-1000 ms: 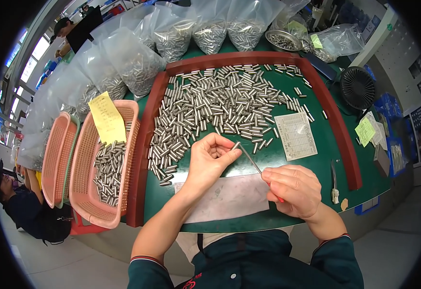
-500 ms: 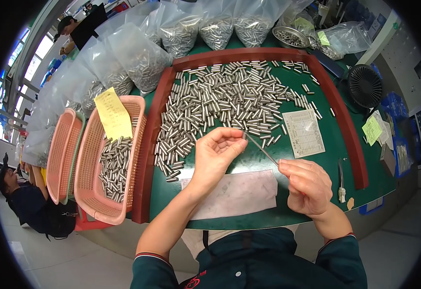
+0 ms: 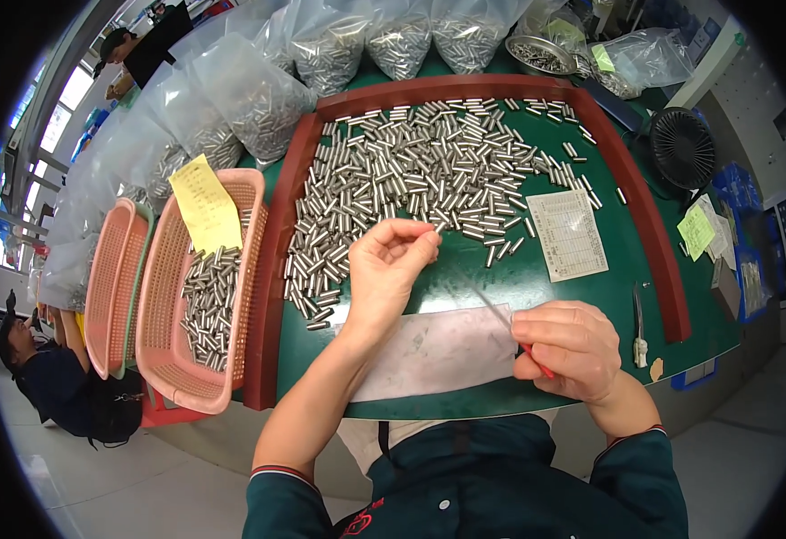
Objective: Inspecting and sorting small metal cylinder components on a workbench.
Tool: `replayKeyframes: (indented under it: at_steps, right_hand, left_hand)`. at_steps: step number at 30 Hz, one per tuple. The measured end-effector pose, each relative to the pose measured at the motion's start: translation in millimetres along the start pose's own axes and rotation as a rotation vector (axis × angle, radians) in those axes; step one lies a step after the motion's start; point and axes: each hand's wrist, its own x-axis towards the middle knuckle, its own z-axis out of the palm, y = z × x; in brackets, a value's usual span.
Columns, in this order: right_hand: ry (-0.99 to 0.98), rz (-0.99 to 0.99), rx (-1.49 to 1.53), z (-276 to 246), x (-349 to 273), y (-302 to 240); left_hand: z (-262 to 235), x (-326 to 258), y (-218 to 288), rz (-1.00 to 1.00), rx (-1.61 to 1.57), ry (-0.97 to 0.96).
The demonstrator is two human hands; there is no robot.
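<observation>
My left hand (image 3: pixel 387 268) pinches one small metal cylinder (image 3: pixel 438 228) between thumb and forefinger, above the near edge of the pile. In my right hand (image 3: pixel 574 346) is a slim metal rod tool with a red handle (image 3: pixel 541 361). Its shaft (image 3: pixel 493 308) points up and left toward my left hand, with a gap between tip and cylinder. A large heap of like metal cylinders (image 3: pixel 411 171) covers the far part of the green tabletop (image 3: pixel 465 278). Under my wrists lies a stained pale cloth (image 3: pixel 438 359).
A red-brown frame (image 3: pixel 631 189) borders the work area. Left of it stand pink baskets (image 3: pixel 155 364), one holding cylinders and a yellow note. Filled plastic bags (image 3: pixel 262 99) line the back. At right are a printed paper (image 3: pixel 566 235), tweezers (image 3: pixel 638 328) and a black fan (image 3: pixel 682 148).
The rod's tip has drawn away from the cylinder. My left hand has moved slightly up and left. My right hand has turned, showing the red handle.
</observation>
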Motion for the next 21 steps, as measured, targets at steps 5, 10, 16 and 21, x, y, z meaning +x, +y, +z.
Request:
replayKeyframes:
  at_steps: [5, 10, 16, 21]
  right_hand:
    - [0.075, 0.016, -0.099, -2, 2, 11]
    - [0.098, 0.055, 0.188, 14, -2, 8]
    - [0.123, 0.054, 0.152, 30, -10, 10]
    - [0.156, 0.071, 0.108, 30, -8, 9]
  left_hand:
    - [-4, 6, 18, 0.172, 0.221, 0.018]
    - [-1, -7, 51, 0.347, 0.522, -0.067]
    - [0, -48, 72, 0.632, 0.938, -0.118]
    - [-16, -68, 69, 0.996, 1.16, -0.033]
